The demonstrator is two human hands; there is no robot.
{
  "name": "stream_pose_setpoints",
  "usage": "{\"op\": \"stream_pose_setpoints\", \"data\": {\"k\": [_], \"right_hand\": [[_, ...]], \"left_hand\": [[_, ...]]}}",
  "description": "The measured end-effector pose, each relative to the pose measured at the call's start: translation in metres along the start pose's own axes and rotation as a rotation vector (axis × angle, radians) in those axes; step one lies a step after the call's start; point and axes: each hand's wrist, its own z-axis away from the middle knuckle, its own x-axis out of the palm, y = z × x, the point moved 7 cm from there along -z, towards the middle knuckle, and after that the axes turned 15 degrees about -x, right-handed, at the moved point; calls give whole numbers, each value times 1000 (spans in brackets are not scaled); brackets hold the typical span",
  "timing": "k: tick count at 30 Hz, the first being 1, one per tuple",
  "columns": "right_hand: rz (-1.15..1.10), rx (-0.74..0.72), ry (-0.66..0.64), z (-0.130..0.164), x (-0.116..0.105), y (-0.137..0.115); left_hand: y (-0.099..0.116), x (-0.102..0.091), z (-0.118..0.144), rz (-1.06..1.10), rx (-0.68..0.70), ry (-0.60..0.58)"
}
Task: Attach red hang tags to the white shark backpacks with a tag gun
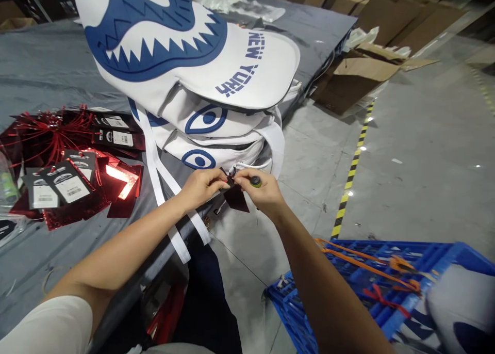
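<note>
My left hand (204,187) is closed, its thumb and fingers pinching the top of a dark hang tag (237,199) at the edge of a white bag. Against it, my right hand (264,193) is closed around a small green tool with a black end (256,181), fingertips at the tag's top and the bag's zipper. What lies between the fingertips is mostly hidden. White bags with blue eyes (207,121) are stacked before me. The topmost bag (164,44) has a blue toothed mouth and a brim lettered NEW YORK. White straps (164,178) hang beside my left wrist.
Red foil and black hang tags (66,181) with red cords lie on the grey-covered table (42,93) at left. A blue plastic crate (371,271) with orange straps stands at lower right. An open cardboard box (353,78) sits on the floor near yellow-black tape (351,176).
</note>
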Motion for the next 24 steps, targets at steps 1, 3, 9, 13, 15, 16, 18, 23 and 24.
{"op": "stream_pose_setpoints", "data": {"k": [1, 3, 9, 13, 15, 16, 18, 23, 24], "right_hand": [[51, -37, -34, 0, 1, -3], [132, -106, -98, -1, 4, -9], [220, -194, -182, 0, 9, -12], [368, -237, -240, 3, 14, -11], [544, -284, -294, 5, 20, -13], [629, -309, -324, 5, 23, -14], [735, -340, -377, 6, 28, -16], [696, -310, -418, 5, 29, -17], [679, -292, -416, 5, 28, -15]], "left_hand": [[1, 0, 1, -58, 24, 6], [4, 0, 2, -125, 68, 11], [8, 3, 4, -251, 102, 23], [8, 7, 5, -371, 54, -15], [7, 9, 5, -469, -9, -40], [7, 9, 5, -515, -43, -50], [8, 10, 5, -572, -95, -60], [14, 10, -1, -573, -105, -83], [14, 10, -2, -569, -95, -105]]}}
